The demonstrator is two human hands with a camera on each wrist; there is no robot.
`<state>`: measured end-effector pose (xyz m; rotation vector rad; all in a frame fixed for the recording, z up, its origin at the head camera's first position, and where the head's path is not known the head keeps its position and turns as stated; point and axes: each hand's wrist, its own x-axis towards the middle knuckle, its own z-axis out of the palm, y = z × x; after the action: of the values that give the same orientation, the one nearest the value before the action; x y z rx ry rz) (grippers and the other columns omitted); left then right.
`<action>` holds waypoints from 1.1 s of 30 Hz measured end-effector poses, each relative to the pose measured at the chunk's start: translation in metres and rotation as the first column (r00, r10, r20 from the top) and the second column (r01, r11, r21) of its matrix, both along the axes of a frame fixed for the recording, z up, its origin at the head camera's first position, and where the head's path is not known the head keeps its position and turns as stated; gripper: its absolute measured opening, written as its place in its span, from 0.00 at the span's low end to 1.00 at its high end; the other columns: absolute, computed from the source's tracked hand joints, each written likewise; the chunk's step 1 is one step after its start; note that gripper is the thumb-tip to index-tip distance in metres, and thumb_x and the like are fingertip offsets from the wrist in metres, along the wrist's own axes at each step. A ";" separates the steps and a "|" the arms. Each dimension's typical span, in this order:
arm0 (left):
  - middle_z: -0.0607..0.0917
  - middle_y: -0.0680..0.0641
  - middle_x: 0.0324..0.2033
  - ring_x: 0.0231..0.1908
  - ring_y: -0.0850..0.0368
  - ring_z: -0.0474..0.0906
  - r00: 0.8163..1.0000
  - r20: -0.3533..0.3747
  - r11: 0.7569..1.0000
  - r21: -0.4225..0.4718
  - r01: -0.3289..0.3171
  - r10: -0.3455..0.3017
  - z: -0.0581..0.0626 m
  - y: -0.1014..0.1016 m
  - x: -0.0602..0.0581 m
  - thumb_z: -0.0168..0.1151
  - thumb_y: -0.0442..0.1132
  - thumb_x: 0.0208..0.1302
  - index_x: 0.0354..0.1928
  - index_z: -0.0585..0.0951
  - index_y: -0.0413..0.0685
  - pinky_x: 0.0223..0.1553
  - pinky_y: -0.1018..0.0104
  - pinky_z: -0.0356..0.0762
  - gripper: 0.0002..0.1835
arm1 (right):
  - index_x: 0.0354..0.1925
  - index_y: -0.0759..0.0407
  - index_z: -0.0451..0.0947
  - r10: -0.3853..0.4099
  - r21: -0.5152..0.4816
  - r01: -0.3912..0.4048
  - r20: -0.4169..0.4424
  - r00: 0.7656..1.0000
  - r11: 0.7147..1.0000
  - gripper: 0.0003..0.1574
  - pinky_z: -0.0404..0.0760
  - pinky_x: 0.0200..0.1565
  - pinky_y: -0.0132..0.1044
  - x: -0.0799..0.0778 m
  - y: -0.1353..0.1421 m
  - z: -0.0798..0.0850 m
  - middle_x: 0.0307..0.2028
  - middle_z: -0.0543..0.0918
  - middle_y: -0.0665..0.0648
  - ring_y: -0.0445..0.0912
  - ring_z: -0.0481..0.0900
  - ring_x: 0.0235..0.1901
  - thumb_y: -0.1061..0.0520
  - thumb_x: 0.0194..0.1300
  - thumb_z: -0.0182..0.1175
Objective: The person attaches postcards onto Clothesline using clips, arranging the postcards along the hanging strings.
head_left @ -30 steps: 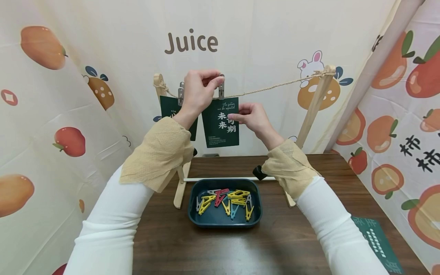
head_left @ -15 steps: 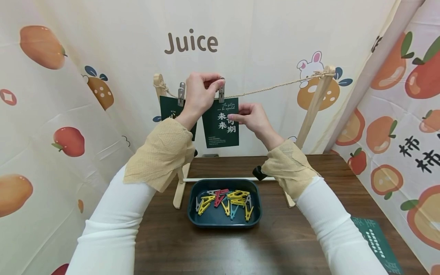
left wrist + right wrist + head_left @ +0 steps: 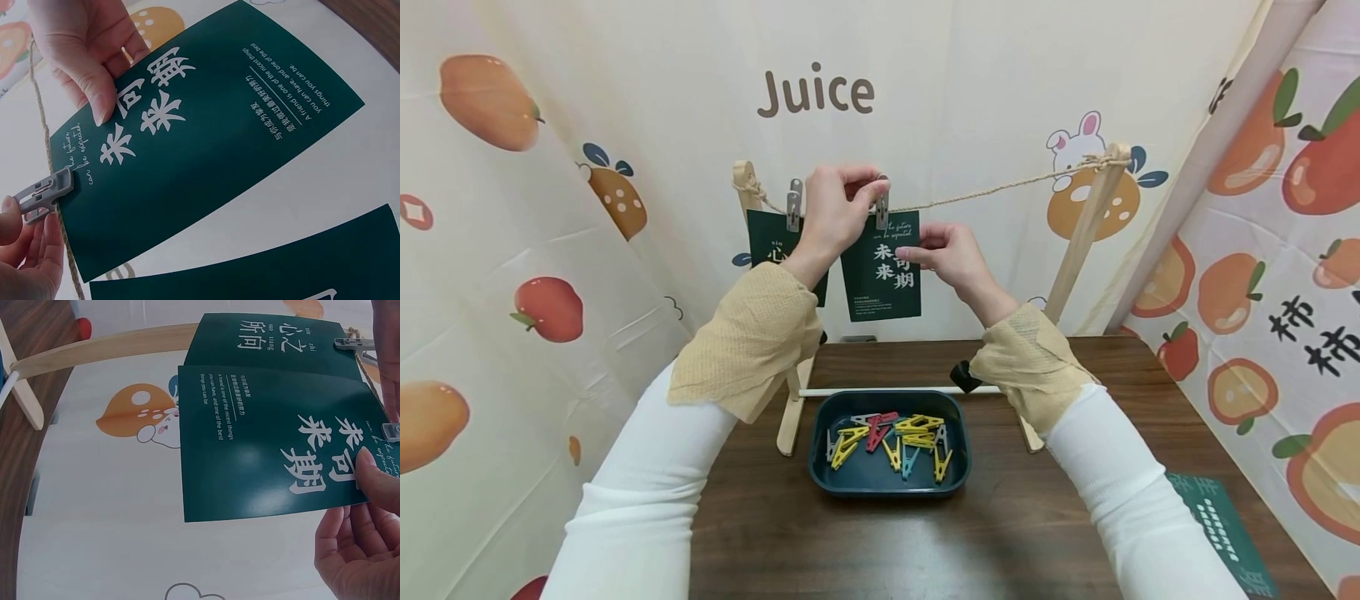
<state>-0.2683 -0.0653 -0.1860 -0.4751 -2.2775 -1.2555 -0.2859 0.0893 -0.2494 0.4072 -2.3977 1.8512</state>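
Note:
A dark green card (image 3: 880, 287) with white lettering hangs at the rope (image 3: 985, 196), its printed face toward me. My left hand (image 3: 837, 208) pinches a grey clothespin (image 3: 882, 215) between thumb and fingers. In the left wrist view, the jaws of that clothespin (image 3: 45, 192) lie over the card's top edge at the rope. My right hand (image 3: 953, 260) pinches the card's right edge, thumb in front and fingers behind. A second green card (image 3: 766, 237) hangs to the left under grey clothespins (image 3: 793, 207), partly hidden by my left hand.
A dark blue tray (image 3: 889, 487) with yellow, red, blue and grey clothespins stands on the wooden table (image 3: 880, 550). Wooden posts (image 3: 1086, 229) carry the rope, and a white bar (image 3: 850, 391) joins them low down. Another green card (image 3: 1221, 533) lies at the right.
My left hand has come down slightly with the clothespin, whose lower end now reaches further over the card's top edge. The right hand keeps its pinch on the card, nearly still.

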 end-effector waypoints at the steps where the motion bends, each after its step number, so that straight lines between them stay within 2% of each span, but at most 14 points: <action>1: 0.82 0.45 0.32 0.29 0.59 0.73 1.000 0.005 1.000 -0.002 -0.003 0.003 0.000 0.000 0.000 0.59 0.37 0.58 0.37 0.83 0.39 0.33 0.74 0.70 0.10 | 0.35 0.67 0.78 -0.001 -0.001 0.001 -0.002 1.000 1.000 0.12 0.72 0.32 0.33 0.000 0.000 0.000 0.27 0.82 0.54 0.43 0.75 0.28 0.60 0.52 0.65; 20: 0.83 0.45 0.33 0.29 0.59 0.75 1.000 -0.003 1.000 0.005 -0.017 0.017 -0.003 0.000 0.001 0.59 0.38 0.58 0.39 0.82 0.39 0.33 0.73 0.71 0.11 | 0.34 0.66 0.78 -0.022 -0.012 0.022 -0.023 0.999 1.000 0.13 0.69 0.29 0.33 0.001 0.000 -0.001 0.26 0.81 0.54 0.43 0.74 0.27 0.59 0.51 0.65; 28: 0.83 0.46 0.32 0.29 0.60 0.74 1.000 0.003 1.000 -0.002 -0.026 0.026 -0.005 0.000 0.001 0.58 0.39 0.59 0.39 0.83 0.40 0.33 0.74 0.70 0.11 | 0.35 0.66 0.78 -0.027 -0.011 0.027 -0.022 0.999 1.000 0.13 0.71 0.33 0.39 0.001 0.000 -0.001 0.27 0.81 0.54 0.43 0.74 0.27 0.59 0.51 0.65; 33: 0.83 0.46 0.32 0.29 0.59 0.73 0.999 0.019 0.999 -0.019 -0.028 0.028 -0.006 0.000 0.000 0.58 0.39 0.59 0.39 0.82 0.40 0.33 0.74 0.69 0.11 | 0.34 0.66 0.78 -0.031 -0.003 0.031 -0.033 0.999 1.000 0.12 0.71 0.33 0.36 0.001 0.000 -0.002 0.27 0.81 0.54 0.44 0.74 0.28 0.59 0.52 0.65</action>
<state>-0.2680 -0.0652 -0.1918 -0.4381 -2.3054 -1.2311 -0.2851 0.0896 -0.2517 0.3952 -2.3660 1.8205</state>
